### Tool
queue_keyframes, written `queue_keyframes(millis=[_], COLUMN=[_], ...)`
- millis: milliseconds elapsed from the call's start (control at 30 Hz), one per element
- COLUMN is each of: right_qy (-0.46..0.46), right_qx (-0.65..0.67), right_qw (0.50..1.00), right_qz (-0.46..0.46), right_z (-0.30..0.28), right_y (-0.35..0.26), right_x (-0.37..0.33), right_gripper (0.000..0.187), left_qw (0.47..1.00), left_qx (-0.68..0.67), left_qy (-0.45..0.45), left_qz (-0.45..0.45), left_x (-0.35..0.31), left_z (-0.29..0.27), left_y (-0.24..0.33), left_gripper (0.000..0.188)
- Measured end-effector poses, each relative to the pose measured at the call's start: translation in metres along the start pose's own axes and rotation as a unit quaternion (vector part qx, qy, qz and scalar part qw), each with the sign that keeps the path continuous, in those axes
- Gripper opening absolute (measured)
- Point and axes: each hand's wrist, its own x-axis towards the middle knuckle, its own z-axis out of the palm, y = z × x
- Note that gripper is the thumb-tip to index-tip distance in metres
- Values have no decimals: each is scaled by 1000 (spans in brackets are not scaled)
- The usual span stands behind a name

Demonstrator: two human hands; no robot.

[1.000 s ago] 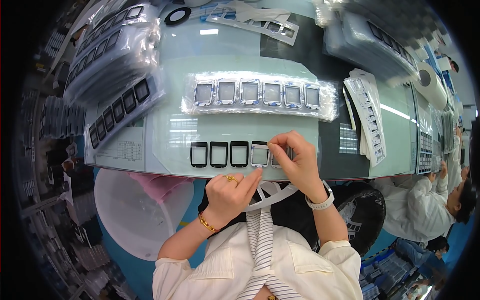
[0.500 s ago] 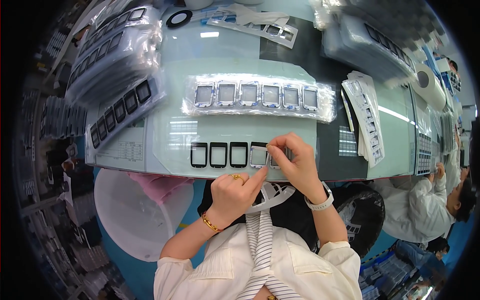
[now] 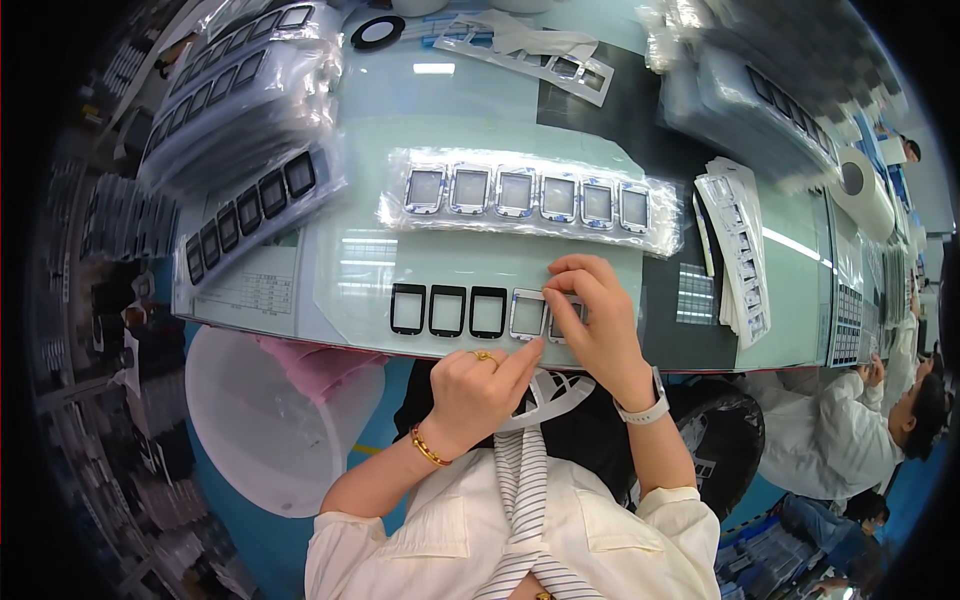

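Note:
A row of small rectangular black-framed panels lies along the near table edge; three at the left, such as this black-framed panel [image 3: 446,311], are uncovered. To their right, a white-edged adhesive frame [image 3: 514,318] lies over a panel. My right hand [image 3: 605,325] has thumb and fingers together at its upper right edge, partly covering another panel [image 3: 563,318]. My left hand [image 3: 475,395] is curled, its forefinger reaching the frame's lower right corner. Below that hand hangs a white cut-out strip [image 3: 562,402], seemingly held in the curled fingers.
Beyond the row lies a clear plastic tray [image 3: 391,205] with several framed panels. Wrapped stacks [image 3: 240,130] stand left and another stack [image 3: 730,110] at far right. Adhesive sheets [image 3: 738,250] lie right. A white tub [image 3: 270,440] and a black-lined bin [image 3: 715,440] flank me below the table.
The adhesive frame now lies with its white top and left edges uncovered by my right hand, whose fingers have shifted to its right edge. My left forefinger stays at the lower corner.

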Motion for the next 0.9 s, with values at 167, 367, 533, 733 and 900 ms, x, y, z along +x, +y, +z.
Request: queue_keyframes(millis=[167,367,533,733,900], right_qy=[-6,-30,-49,-229,-271], right_qx=[-43,-194,-44,66,61], right_qw=[998,977,997,971,958], right_qz=[-36,-88,-42,30,72], right_z=[3,-1,-24,-33,-39], right_y=[4,-12,-28,-47,-47], right_x=[1,5,-15,-40,-40], right_gripper=[10,23,46,24,11], left_qw=[1000,1000,962,884,938], left_qx=[-5,2,-248,-415,-309], left_qy=[7,-2,-22,-60,-81], left_qz=[-3,-2,-111,-204,-135], left_x=[-1,-1,-2,-5,-4], left_z=[1,0,-23,-53,-64], left_y=[1,1,-3,-11,-29], left_gripper=[21,21,28,43,21])
